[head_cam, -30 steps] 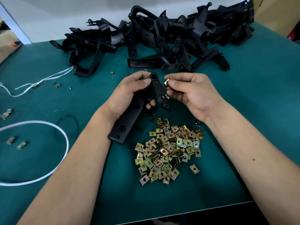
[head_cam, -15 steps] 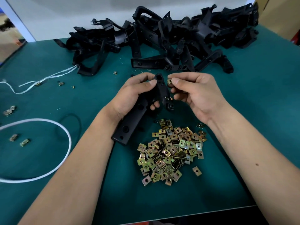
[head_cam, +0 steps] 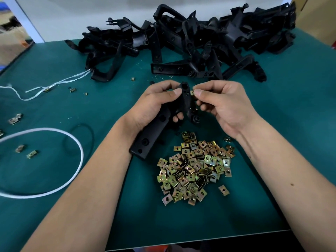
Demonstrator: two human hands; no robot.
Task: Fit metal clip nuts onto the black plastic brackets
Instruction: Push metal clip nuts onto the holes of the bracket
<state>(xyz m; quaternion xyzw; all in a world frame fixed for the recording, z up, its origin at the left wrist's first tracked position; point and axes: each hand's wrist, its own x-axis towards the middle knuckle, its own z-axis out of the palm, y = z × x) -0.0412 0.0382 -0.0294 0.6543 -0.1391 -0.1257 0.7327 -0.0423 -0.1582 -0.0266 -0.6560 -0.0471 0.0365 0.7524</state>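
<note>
So the left hand [head_cam: 156, 104] was wrapped around a black bracket [head_cam: 151, 135], holding it up off the green counter [head_cam: 291, 124] with its top end pointing to 12 o'clock. The right hand [head_cam: 223, 104] was pinching one clip nut [head_cam: 192, 92] between thumb and forefinger, right against the bracket's upper edge at about 3 o'clock of the hole there. I couldn't tell if the nut was already partly slid on or just touching.

Progress-wise, my guess is this was early going. The pile of clip nuts [head_cam: 196, 168] sat at 6 o'clock from the hands and looked big, and the heap of brackets [head_cam: 190, 44] at 12 o'clock was big too. I couldn't see nuts on any of them, though they're dark and tangled.

Room to move looked fine: bare counter to the right at 3 o'clock and between the hands and the heap. The near counter edge ran at 6 o'clock, just past the nut pile. A white cord loop [head_cam: 69, 140] and a few stray nuts [head_cam: 31, 154] lay off at 9 o'clock, well apart from the work.
</note>
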